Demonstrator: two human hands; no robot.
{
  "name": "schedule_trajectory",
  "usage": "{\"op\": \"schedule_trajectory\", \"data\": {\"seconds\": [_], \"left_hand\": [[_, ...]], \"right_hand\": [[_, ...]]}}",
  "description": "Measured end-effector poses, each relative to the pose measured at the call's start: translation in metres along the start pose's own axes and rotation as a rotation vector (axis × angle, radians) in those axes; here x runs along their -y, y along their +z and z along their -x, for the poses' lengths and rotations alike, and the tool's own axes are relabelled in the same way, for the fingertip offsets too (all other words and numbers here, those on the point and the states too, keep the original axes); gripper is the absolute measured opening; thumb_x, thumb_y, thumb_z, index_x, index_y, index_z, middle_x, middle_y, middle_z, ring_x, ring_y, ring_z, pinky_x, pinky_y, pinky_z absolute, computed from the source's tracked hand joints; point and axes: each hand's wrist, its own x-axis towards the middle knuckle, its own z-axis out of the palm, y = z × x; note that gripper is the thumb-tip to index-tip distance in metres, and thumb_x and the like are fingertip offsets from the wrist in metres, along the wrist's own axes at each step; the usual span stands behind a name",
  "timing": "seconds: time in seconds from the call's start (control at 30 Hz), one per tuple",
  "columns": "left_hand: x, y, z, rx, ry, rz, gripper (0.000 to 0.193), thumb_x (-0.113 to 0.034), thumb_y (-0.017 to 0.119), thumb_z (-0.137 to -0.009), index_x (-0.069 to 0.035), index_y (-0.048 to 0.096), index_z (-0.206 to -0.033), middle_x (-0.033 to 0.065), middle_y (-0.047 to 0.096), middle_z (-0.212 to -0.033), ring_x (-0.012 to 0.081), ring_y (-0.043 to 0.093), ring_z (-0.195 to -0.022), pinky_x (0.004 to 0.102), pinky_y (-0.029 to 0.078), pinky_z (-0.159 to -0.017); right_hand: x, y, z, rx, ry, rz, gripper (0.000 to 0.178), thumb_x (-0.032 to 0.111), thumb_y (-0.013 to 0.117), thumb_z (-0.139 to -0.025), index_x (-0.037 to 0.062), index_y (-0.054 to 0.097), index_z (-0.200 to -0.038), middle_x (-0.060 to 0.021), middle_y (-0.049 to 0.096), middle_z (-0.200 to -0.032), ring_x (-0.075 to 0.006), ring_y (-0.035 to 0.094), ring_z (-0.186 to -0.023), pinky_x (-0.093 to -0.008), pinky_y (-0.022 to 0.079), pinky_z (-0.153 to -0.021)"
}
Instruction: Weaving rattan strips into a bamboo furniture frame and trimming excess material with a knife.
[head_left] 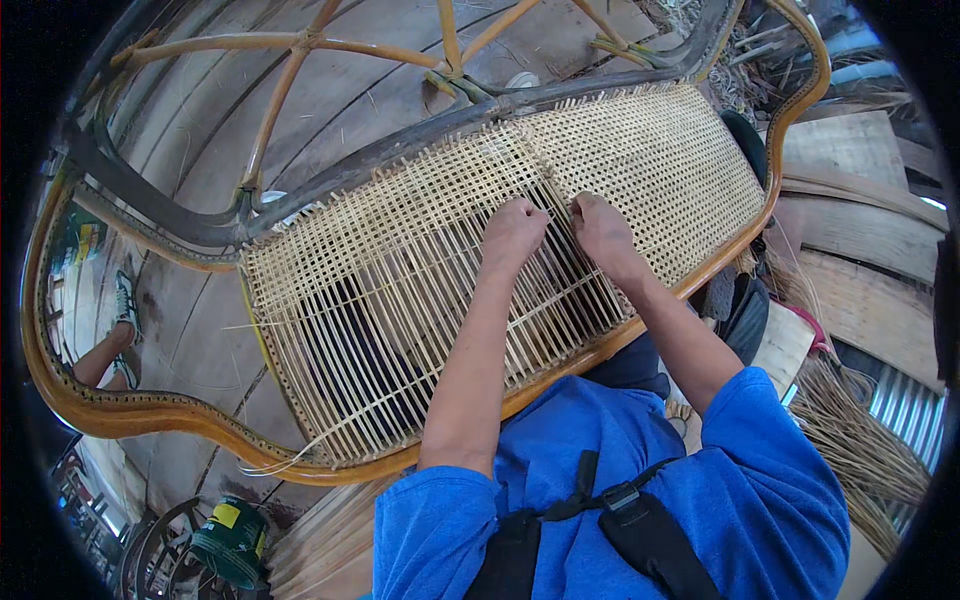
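Observation:
A curved rattan chair frame (110, 410) lies in front of me with a pale cane panel (400, 250) stretched across it. The right part of the panel (660, 170) is tightly woven; the left part is open strands. My left hand (513, 232) and my right hand (602, 228) rest side by side on the panel where the weave ends. Both have their fingers curled down and pinched on thin cane strands (560, 215) between them. I wear a blue shirt with a black chest strap.
Bent rattan rods (290, 42) of the frame arch over the wooden floor beyond. Another person's leg and shoe (122, 300) show at the left. A bundle of loose cane (860, 440) lies at my right, beside wooden boards (850, 150). A green can (230, 540) stands lower left.

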Motion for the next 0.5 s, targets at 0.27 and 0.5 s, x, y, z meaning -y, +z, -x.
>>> {"op": "schedule_trajectory", "data": {"seconds": [0.27,0.5], "left_hand": [[-0.005,-0.006,0.006,0.006,-0.012,0.069,0.027,-0.026,0.052,-0.076,-0.003,0.064,-0.081,0.0192,0.064,-0.08,0.0324,0.062,-0.076,0.0395,0.049,-0.071],[-0.014,-0.01,0.012,0.009,0.024,-0.057,0.026,-0.028,0.051,-0.077,-0.007,0.066,-0.084,0.0161,0.065,-0.083,0.0318,0.062,-0.078,0.0381,0.049,-0.071]], "right_hand": [[0.016,-0.003,0.007,0.002,0.011,0.105,0.015,0.011,0.05,-0.081,0.0037,0.058,-0.092,-0.0165,0.059,-0.093,-0.0353,0.06,-0.087,-0.0443,0.049,-0.075],[0.013,0.003,-0.003,0.047,0.023,0.235,0.015,0.013,0.05,-0.081,0.0029,0.059,-0.088,-0.0166,0.061,-0.091,-0.0362,0.06,-0.083,-0.0439,0.049,-0.074]]}}
